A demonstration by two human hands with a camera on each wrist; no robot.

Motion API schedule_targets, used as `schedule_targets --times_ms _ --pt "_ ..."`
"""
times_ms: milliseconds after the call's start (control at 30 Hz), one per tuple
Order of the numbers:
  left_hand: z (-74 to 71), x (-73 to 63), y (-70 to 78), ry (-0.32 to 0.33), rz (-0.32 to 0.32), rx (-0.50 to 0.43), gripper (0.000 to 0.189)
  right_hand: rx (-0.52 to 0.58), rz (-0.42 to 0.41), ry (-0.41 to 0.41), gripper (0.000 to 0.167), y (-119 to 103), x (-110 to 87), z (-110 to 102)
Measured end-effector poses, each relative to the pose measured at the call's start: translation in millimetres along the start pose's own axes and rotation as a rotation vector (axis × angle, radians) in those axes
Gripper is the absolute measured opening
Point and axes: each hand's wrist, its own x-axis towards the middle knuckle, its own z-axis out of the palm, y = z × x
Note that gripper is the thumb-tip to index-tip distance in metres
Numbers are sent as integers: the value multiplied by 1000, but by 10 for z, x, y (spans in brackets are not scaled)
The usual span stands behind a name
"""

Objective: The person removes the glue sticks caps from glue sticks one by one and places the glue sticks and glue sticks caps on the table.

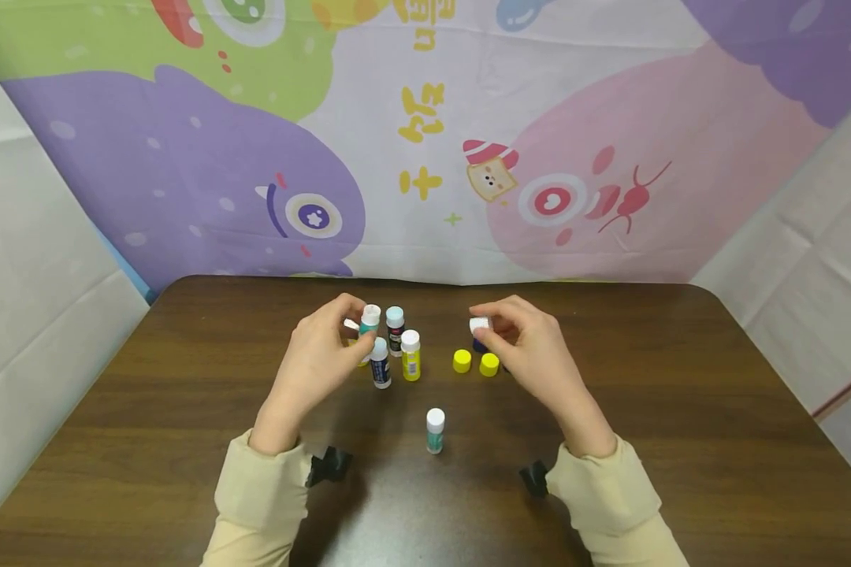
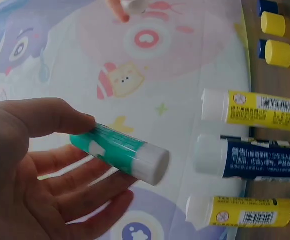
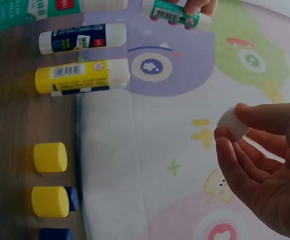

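Observation:
My left hand [image 1: 317, 352] grips a green glue stick [image 2: 115, 154] between thumb and fingers, its white end facing out. In my right hand [image 1: 534, 350], thumb and fingertips pinch a small white cap [image 3: 233, 123]. Beside the left hand stand a yellow glue stick [image 1: 411, 358], a navy glue stick [image 1: 380, 366] and another navy one [image 1: 395, 334]. A second yellow glue stick [image 2: 252, 212] stands partly hidden behind the left hand in the head view. Near the right hand lie two yellow caps, one [image 1: 462, 361] left of the other [image 1: 489, 365].
A green-and-white glue stick [image 1: 435, 433] stands upright, nearer the front of the brown table [image 1: 149, 441]. Navy caps [image 2: 268, 7] sit behind the yellow ones, partly hidden. A printed cartoon cloth [image 1: 425, 236] hangs behind the table, with white cloth at both sides.

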Motion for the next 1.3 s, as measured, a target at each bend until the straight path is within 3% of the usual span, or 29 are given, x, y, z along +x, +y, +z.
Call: schedule_targets --times_ms 300,533,867,1300 --pt "-36 6 -113 -64 -75 119 20 -67 115 -79 17 165 35 30" --pt "-30 4 -216 -148 -119 182 19 -99 135 -223 18 284 42 146" --pt "58 30 -363 -229 -127 234 16 -198 208 -439 19 432 42 325" --pt "104 30 -444 -257 -183 282 12 -323 239 -521 13 491 23 410"
